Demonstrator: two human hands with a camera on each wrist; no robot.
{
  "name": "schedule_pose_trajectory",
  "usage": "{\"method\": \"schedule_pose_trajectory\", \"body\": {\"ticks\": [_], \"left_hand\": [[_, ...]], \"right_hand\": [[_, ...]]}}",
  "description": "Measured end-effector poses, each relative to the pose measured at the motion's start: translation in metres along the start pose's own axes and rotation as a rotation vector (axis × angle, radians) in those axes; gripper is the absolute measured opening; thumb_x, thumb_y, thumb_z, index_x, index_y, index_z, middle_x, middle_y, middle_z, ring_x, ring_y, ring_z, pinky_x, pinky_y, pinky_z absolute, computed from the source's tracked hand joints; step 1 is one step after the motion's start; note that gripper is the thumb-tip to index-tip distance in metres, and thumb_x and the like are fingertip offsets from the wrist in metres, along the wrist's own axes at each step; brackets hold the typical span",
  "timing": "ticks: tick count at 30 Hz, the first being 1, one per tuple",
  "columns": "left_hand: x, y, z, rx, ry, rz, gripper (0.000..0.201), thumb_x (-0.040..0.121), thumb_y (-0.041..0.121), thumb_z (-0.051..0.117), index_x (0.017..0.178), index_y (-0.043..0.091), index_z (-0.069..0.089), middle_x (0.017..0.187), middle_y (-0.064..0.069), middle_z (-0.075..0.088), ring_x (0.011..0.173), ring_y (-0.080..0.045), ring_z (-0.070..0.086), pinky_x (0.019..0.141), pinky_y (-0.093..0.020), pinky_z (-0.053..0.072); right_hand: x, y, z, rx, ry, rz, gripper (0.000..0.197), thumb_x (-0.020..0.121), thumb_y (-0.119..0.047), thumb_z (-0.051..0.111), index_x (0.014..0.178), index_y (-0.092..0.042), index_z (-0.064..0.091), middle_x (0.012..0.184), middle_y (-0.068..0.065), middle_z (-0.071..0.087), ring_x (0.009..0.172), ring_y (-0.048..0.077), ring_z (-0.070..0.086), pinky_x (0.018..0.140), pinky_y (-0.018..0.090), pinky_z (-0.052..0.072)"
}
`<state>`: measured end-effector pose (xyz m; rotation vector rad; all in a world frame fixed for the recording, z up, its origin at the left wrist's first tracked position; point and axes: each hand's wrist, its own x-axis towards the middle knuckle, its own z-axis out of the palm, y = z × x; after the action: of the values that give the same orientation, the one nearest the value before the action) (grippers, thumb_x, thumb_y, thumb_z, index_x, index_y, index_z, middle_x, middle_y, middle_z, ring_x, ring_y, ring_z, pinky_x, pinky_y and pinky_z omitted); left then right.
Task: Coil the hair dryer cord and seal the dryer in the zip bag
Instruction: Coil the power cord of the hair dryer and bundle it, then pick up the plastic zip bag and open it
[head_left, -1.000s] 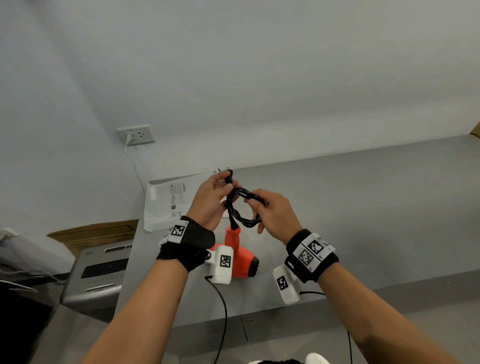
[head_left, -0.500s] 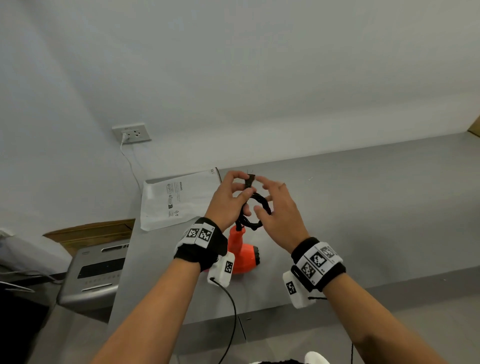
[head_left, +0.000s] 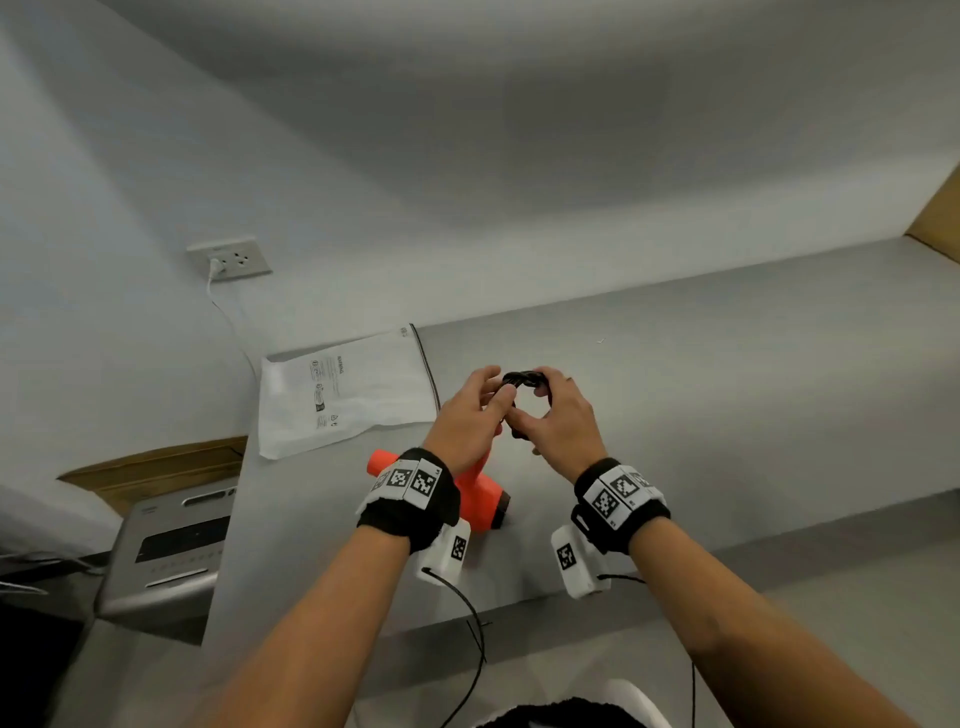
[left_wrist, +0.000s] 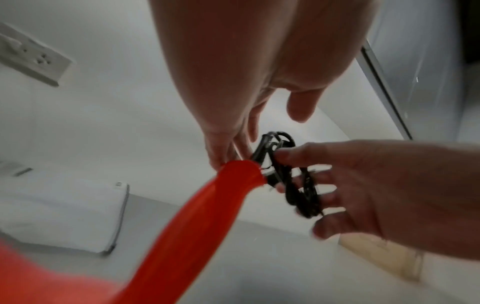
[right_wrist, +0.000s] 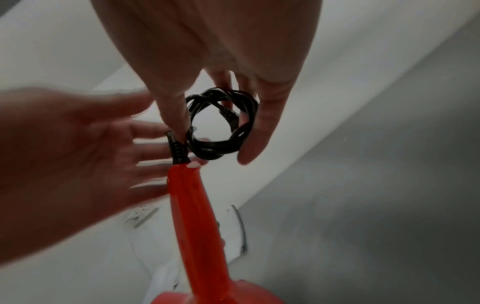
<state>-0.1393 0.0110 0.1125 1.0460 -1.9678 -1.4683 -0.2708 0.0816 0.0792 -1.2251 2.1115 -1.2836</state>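
The orange hair dryer (head_left: 480, 496) rests on the grey table (head_left: 727, 415), its handle (right_wrist: 192, 205) pointing up toward my hands. Its black cord (head_left: 525, 378) is wound into a small coil (right_wrist: 221, 131) at the handle's end. My right hand (head_left: 537, 408) grips the coil, thumb on one side and fingers curled round the other. My left hand (head_left: 491, 395) is beside it with fingers spread and straight, touching the cord's base at the handle tip (left_wrist: 241, 170). The white zip bag (head_left: 343, 389) lies flat at the table's back left.
A wall socket (head_left: 231, 258) with a white cable plugged in sits on the wall to the left. A grey machine (head_left: 166, 551) stands below the table's left end. The table's front edge runs just under my wrists. Cardboard (head_left: 935, 218) shows at the far right.
My left fingers have let go of the plug end and spread out. The right hand has closed round the coil. Both hands shifted slightly right and farther from me.
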Motion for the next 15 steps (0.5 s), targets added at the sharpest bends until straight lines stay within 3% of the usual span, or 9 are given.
{"method": "schedule_pose_trajectory", "body": {"ticks": [2,5,8,11,13,15], "left_hand": [[0.0,-0.024,0.002,0.18,-0.045,-0.006,0.05,0.099,0.029,0.056,0.146,0.018,0.044,0.139,-0.006,0.059,0.116,-0.021,0.064,0.107,-0.037,0.046],[-0.004,-0.068,0.015,0.573,-0.118,-0.022,0.067,0.091,0.022,0.065,0.151,0.016,0.035,0.145,-0.01,0.051,0.132,-0.029,0.051,0.113,-0.039,0.036],[-0.01,-0.098,0.028,0.861,-0.112,-0.026,0.076,0.09,0.019,0.062,0.156,0.019,0.024,0.15,-0.007,0.045,0.138,-0.03,0.044,0.118,-0.049,0.026],[-0.009,-0.108,0.035,0.931,-0.132,0.011,0.076,0.089,0.002,0.053,0.156,0.021,0.024,0.149,-0.005,0.045,0.139,-0.026,0.042,0.123,-0.051,0.013],[-0.004,-0.111,0.039,0.971,-0.152,0.062,0.076,0.086,-0.002,0.052,0.154,0.022,0.029,0.145,-0.006,0.05,0.135,-0.027,0.047,0.121,-0.046,0.015],[-0.003,-0.113,0.046,1.039,-0.177,0.106,0.074,0.084,-0.001,0.051,0.152,0.022,0.034,0.142,-0.008,0.053,0.132,-0.028,0.05,0.12,-0.044,0.018]], "right_hand": [[0.008,0.015,-0.008,-0.005,0.048,0.056,0.056,0.072,-0.039,0.076,0.122,-0.024,0.055,0.109,-0.003,0.059,0.1,0.019,0.061,0.082,0.046,0.059],[0.015,0.046,-0.017,-0.058,0.045,0.136,0.051,0.072,-0.029,0.077,0.118,-0.019,0.056,0.11,0.003,0.065,0.103,0.02,0.06,0.086,0.033,0.05],[0.015,0.079,-0.021,-0.08,0.024,0.239,0.052,0.071,-0.028,0.077,0.118,-0.019,0.056,0.111,0.004,0.066,0.105,0.022,0.061,0.086,0.033,0.05],[0.004,0.109,-0.019,-0.104,0.013,0.31,0.049,0.073,-0.026,0.078,0.117,-0.016,0.059,0.111,0.005,0.065,0.105,0.023,0.061,0.084,0.032,0.048],[-0.005,0.126,-0.016,-0.157,0.015,0.359,0.05,0.076,-0.025,0.078,0.121,-0.013,0.059,0.118,0.009,0.062,0.107,0.027,0.06,0.083,0.03,0.044],[-0.012,0.14,-0.011,-0.236,-0.016,0.41,0.058,0.081,-0.025,0.075,0.133,-0.013,0.054,0.13,0.014,0.053,0.114,0.035,0.058,0.091,0.035,0.047]]}}
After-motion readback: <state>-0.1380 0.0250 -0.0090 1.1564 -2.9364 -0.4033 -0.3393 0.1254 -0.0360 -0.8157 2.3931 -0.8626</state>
